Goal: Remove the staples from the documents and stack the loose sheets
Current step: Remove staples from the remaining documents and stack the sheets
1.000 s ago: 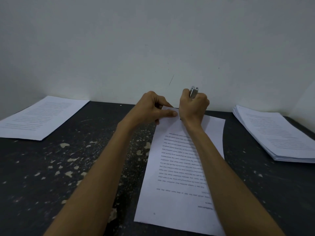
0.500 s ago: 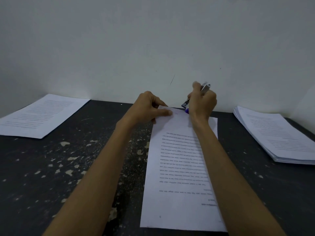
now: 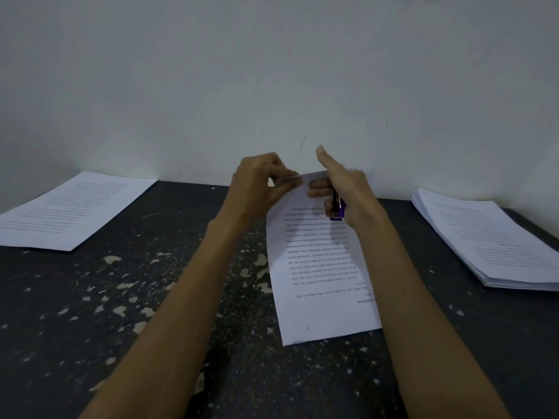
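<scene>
Document (image 3: 320, 267) lies lengthwise around the middle of the bench (image 3: 151, 297), near end flat on the top and far end curled up off it. The person's left hand (image 3: 257, 189) pinches the far left corner between thumb and fingertips. The right hand (image 3: 341, 189) sits just beside it at the same end, lower fingers wrapped round a small purple tool (image 3: 337, 208), most likely the staple puller, with one finger sticking straight out toward the wall. Whether the staple is out can't be told, since that spot is tiny and tucked behind the fingers. It's only a few sheets of paper, so it looks light, floppy and easy to rip at the staple holes. The best bet is probably a tight pinch right at that corner and peeling the sheets apart slowly rather than yanking. A thin pile (image 3: 69, 210) lies at the far left corner of the bench and a thicker pile (image 3: 484, 237) along the right edge, both well apart from the document. The thin one is probably the finished loose sheets.
</scene>
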